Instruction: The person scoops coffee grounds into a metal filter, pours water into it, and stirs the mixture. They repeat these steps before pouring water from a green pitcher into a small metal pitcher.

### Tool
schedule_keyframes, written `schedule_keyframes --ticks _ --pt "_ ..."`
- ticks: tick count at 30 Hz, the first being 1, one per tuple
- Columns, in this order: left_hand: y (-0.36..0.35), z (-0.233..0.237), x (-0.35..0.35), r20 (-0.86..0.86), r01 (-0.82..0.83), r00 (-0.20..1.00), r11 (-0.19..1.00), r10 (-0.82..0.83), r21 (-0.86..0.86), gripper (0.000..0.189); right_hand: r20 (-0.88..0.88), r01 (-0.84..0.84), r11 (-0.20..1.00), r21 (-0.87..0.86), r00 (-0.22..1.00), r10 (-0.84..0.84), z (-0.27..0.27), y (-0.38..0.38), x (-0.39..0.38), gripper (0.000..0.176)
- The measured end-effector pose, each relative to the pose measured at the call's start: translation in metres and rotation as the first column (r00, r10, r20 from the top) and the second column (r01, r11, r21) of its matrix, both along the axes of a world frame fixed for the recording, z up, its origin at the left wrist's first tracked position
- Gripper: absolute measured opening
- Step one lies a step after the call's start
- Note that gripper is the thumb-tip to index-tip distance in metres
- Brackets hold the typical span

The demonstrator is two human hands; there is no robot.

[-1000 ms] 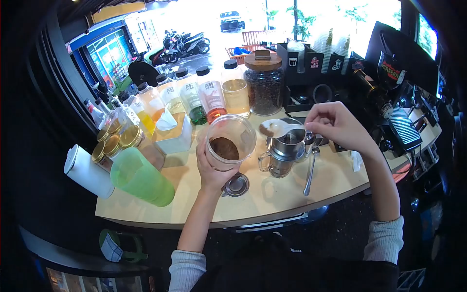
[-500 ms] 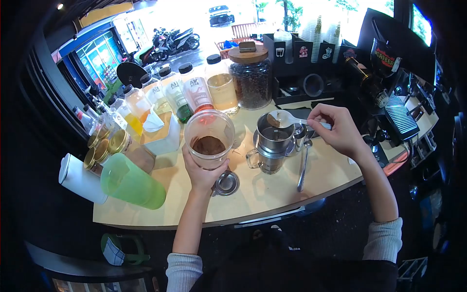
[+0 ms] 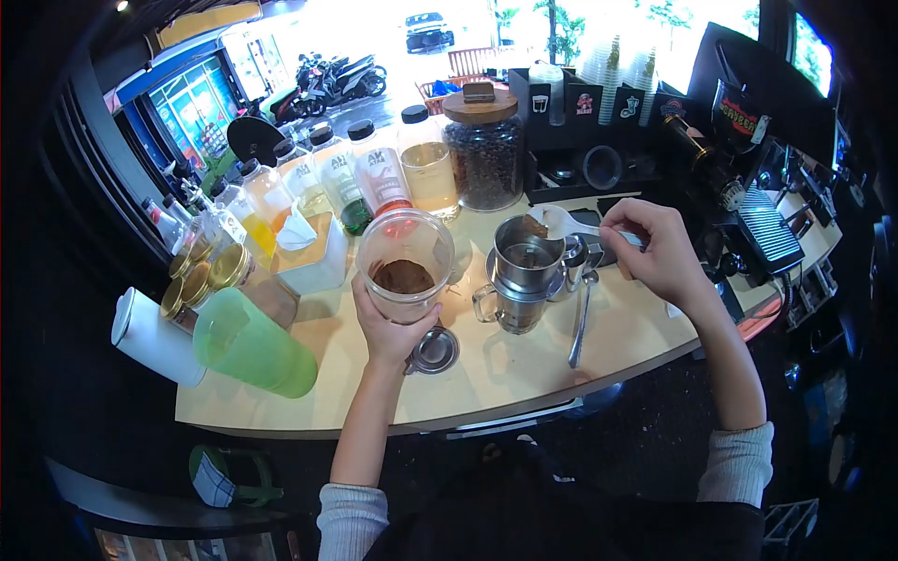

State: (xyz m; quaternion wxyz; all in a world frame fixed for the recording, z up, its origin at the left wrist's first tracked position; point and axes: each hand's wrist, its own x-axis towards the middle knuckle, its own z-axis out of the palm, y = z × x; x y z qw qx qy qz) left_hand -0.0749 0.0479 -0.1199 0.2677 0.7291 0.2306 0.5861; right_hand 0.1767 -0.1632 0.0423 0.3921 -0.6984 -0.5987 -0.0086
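My left hand [image 3: 398, 325] is wrapped round a clear plastic cup [image 3: 404, 245] with brown ground coffee [image 3: 402, 277] at its bottom. Pinched in my right hand [image 3: 652, 248] is a white plastic spoon [image 3: 564, 222], its bowl tilted over a metal drip filter [image 3: 528, 261]. A little coffee clings to the spoon's tip. The filter sits on a glass mug [image 3: 517, 315] with a handle at its left. Just below my left hand lies a round metal lid [image 3: 436, 350]. To the right of the mug rests a long metal spoon [image 3: 584, 319].
At the left stand a green pitcher [image 3: 256, 344], a white canister [image 3: 157, 337], gold-lidded jars [image 3: 231, 271] and a tissue box [image 3: 314, 259]. Syrup bottles [image 3: 381, 173] and a jar of coffee beans [image 3: 485, 154] line the back. A coffee grinder [image 3: 734, 122] is at the right.
The white spoon has tipped further over the filter, and the coffee in its bowl looks less. My right hand has shifted slightly right; the left still holds the cup.
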Motion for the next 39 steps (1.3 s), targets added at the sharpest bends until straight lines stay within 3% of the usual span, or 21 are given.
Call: schedule_keyframes --ticks 13,21,28,31,33,35,39 --pt "0.0 0.0 0.001 0.015 0.009 1.0 0.999 -0.009 0.035 0.101 0.093 0.015 0.996 0.084 0.995 -0.023 0.005 -0.009 -0.004 0.008" --pt "0.001 -0.001 0.0 0.005 -0.008 1.0 0.998 0.007 0.056 0.103 0.048 0.012 0.999 0.047 0.999 -0.015 0.003 -0.009 -0.003 0.009" --pt "-0.003 0.002 -0.001 0.013 0.033 0.999 0.999 -0.033 -0.025 0.099 0.013 0.004 0.998 0.056 1.0 -0.005 0.001 -0.008 -0.01 0.007" --pt "-0.002 0.0 -0.001 0.037 0.057 0.998 0.998 -0.055 -0.04 0.098 0.049 0.007 0.997 0.077 0.999 -0.01 0.0 -0.008 -0.02 0.007" --pt "0.001 -0.002 0.0 0.04 0.059 0.997 0.998 -0.058 -0.023 0.098 0.193 -0.067 0.997 0.027 0.979 0.06 -0.006 -0.008 -0.022 0.007" --pt "0.002 -0.002 0.0 0.014 0.039 0.999 0.999 -0.039 0.007 0.101 0.227 -0.057 0.998 0.036 0.973 0.048 -0.011 -0.009 -0.025 0.006" --pt "0.001 -0.002 -0.001 -0.004 0.014 1.0 1.0 -0.014 0.005 0.102 0.353 -0.078 0.988 0.136 0.935 0.026 -0.017 -0.008 -0.027 0.006"
